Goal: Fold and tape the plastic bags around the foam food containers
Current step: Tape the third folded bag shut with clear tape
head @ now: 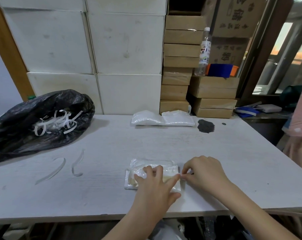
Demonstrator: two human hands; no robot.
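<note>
We are working on one bagged foam container [152, 174], which lies flat on the white table [112, 144] close to its near edge. To do this step well, we should keep the plastic pulled tight and smooth, press the fold flat before the sticky part goes down, and not let it wrinkle. Our left hand [153, 186] lies on top of the package with fingers spread, pressing the plastic down. Our right hand [203, 172] is at the package's right edge, its fingertips [185, 175] pinched on something small there, maybe the bag flap or a tape strip; we cannot tell which. Two finished packages [162, 118] sit at the far side of the table, and loose peeled strips [60, 168] lie to the left of our package.
</note>
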